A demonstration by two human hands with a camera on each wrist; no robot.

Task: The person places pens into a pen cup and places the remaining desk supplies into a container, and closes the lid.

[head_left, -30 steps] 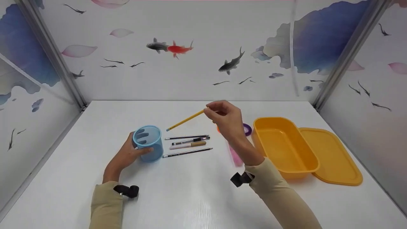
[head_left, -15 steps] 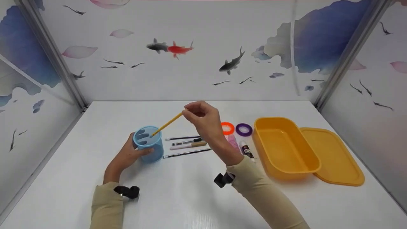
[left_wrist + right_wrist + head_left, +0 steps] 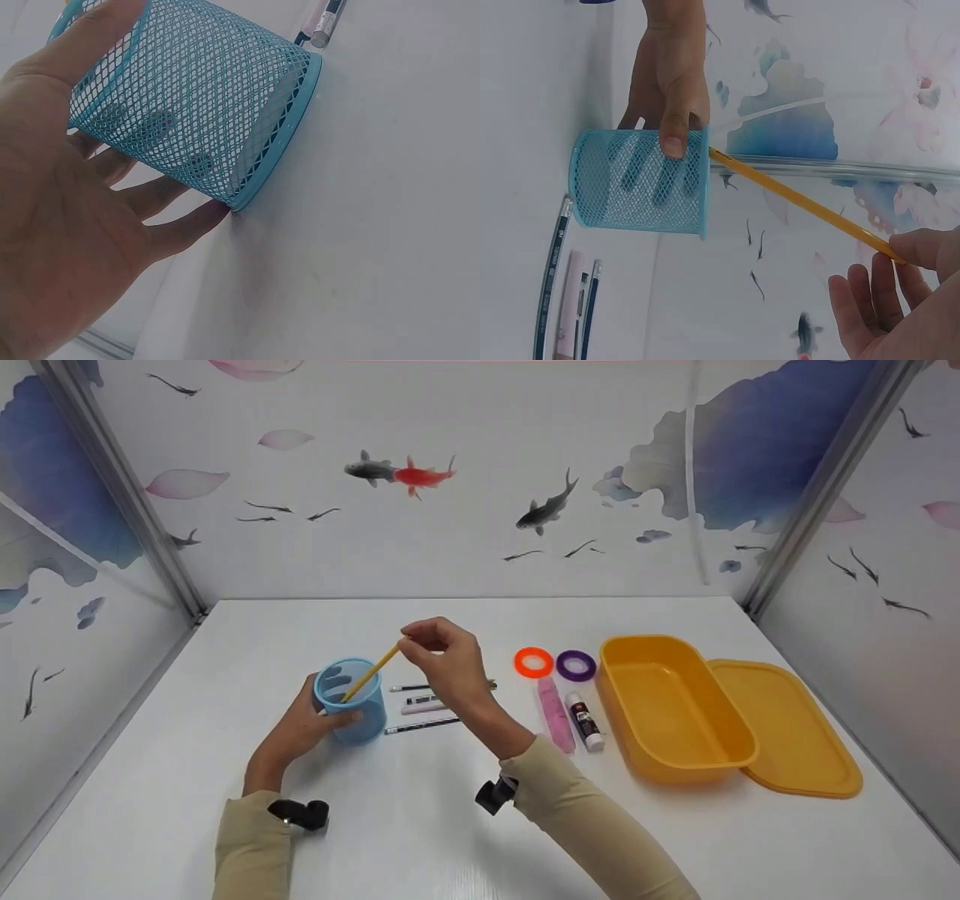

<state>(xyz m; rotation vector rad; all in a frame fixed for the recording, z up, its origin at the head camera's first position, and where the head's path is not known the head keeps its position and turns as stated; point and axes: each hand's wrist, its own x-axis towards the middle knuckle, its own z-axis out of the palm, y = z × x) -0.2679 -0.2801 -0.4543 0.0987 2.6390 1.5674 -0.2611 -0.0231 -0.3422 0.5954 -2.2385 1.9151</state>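
A light blue mesh pen holder (image 3: 366,729) stands upright on the white table, and my left hand (image 3: 300,725) grips its side. In the left wrist view, the thumb and fingers lie around the mesh wall (image 3: 210,90). My right hand (image 3: 454,667) pinches a yellow pencil (image 3: 373,672) by its upper end, between thumb and fingertips. The pencil slants down to the left, its lower end just inside the holder's rim, as the right wrist view also shows. Partly behind the right hand lie a dark pencil (image 3: 409,688), a pen (image 3: 421,700) and a striped pencil (image 3: 420,726).
To the right are an orange ring (image 3: 517,663), a purple ring (image 3: 562,666), a pink piece (image 3: 555,716) and a glue stick (image 3: 584,721). A yellow box (image 3: 660,772) stands beyond them, beside its lid (image 3: 795,735). Patterned walls (image 3: 465,555) enclose the table.
My right hand has moved left and slightly down, bringing the yellow pencil from above the table to the pen holder's mouth. The left hand and holder have stayed in place.
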